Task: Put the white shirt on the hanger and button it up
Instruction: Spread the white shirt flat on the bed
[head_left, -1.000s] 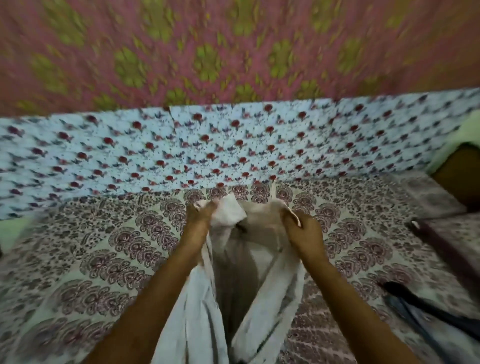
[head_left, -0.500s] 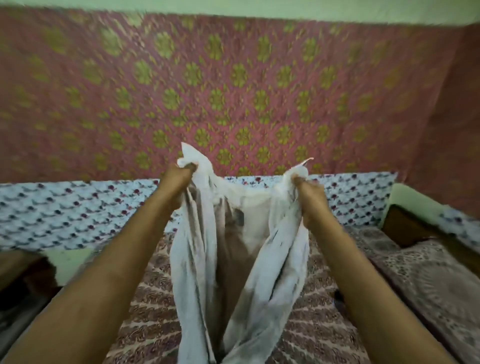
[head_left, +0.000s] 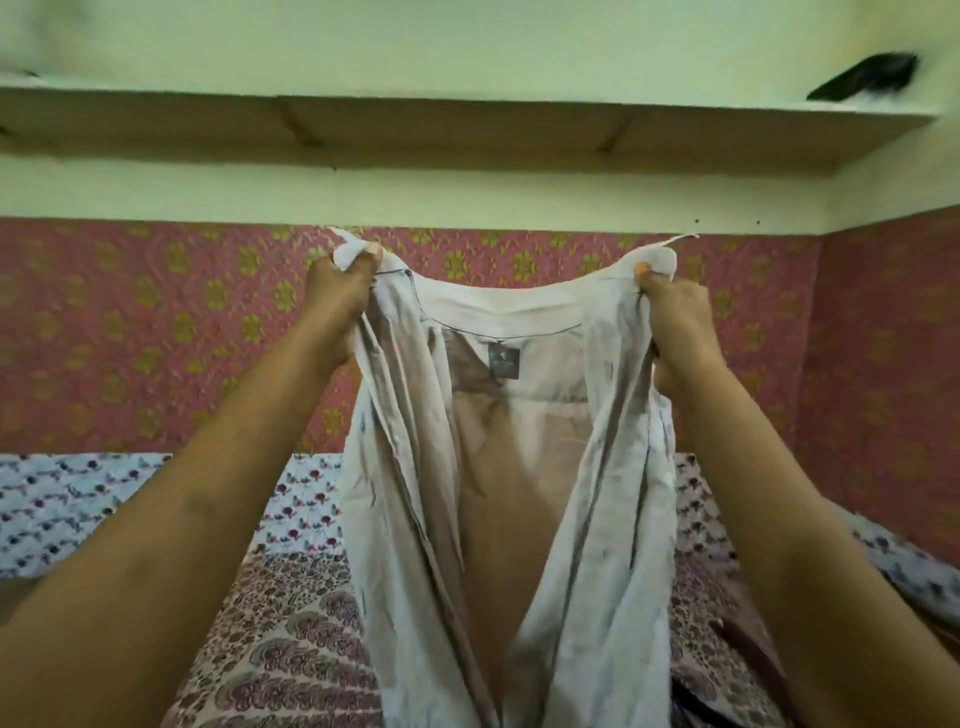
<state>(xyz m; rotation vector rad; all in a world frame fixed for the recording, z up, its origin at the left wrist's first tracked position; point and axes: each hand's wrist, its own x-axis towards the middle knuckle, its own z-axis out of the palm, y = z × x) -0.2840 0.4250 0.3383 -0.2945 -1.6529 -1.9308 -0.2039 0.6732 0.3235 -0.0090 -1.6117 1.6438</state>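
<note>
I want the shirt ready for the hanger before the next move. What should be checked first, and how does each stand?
1. Left hand grips the white shirt at the collar end: ok.
2. Right hand grips the other end: ok.
3. Front open, label visible: ok.
4. Hanger within reach: cannot tell, none in view.
5. Buttons undone: ok.

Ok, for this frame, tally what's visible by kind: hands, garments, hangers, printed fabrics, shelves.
Hands: 2, the left hand and right hand, each gripping one end of the collar
Garments: 1, the white shirt, held up open
Hangers: 0 in view
Printed fabrics: 3, pink wall cloth, blue floral sheet, maroon patterned bedspread
Shelves: 1, wall shelf
Total: 7
</note>
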